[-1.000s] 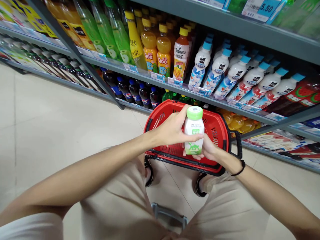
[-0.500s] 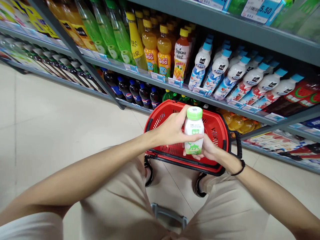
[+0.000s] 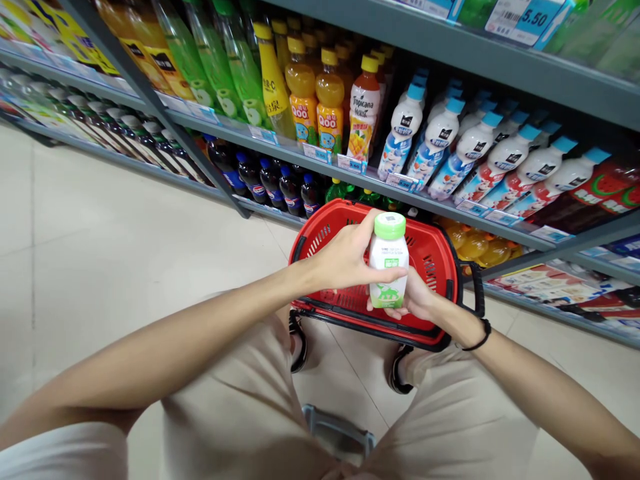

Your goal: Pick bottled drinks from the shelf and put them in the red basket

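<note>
A small white bottle (image 3: 389, 260) with a light green cap and a green animal picture is held upright in both hands. My left hand (image 3: 345, 257) grips it from the left, its thumb lying across the front of the label. From below and the right, my right hand (image 3: 416, 297) supports it, with fingers under the base; part of that hand is hidden behind the bottle. Beneath the hands stands a red shopping basket (image 3: 320, 293) with slotted walls and a black handle (image 3: 479, 290) at its right end.
Ahead runs a grey store shelf (image 3: 440, 40) with juice bottles (image 3: 303, 100) and several blue-capped milk drink bottles (image 3: 440, 133). Dark cola bottles (image 3: 270, 180) fill the lower level. Between my legs on the tiled floor (image 3: 90, 267) is a grey frame-like object (image 3: 340, 430).
The view has shifted very slightly. Both hands keep the same hold on the bottle, and the basket stays in place.
</note>
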Motion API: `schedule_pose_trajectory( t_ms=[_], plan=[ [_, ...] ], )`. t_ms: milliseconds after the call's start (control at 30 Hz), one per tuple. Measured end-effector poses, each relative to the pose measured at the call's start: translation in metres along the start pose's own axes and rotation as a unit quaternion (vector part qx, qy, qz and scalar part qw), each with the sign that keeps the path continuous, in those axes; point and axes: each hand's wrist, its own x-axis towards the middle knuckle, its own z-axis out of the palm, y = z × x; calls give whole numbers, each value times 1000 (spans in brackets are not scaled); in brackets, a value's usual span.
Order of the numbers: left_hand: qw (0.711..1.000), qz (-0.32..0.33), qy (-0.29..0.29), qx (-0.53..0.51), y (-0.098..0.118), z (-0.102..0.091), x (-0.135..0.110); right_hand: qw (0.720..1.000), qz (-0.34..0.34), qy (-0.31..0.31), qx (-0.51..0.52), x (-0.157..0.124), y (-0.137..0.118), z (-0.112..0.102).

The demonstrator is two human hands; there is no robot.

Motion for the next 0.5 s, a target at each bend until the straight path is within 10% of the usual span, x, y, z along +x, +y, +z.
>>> schedule_pose_trajectory(
  t_ms=[500],
  plan=[
    [1000, 2, 3, -4, 1, 0, 0, 1000, 9, 11, 3, -2, -2, 2]
  ],
)
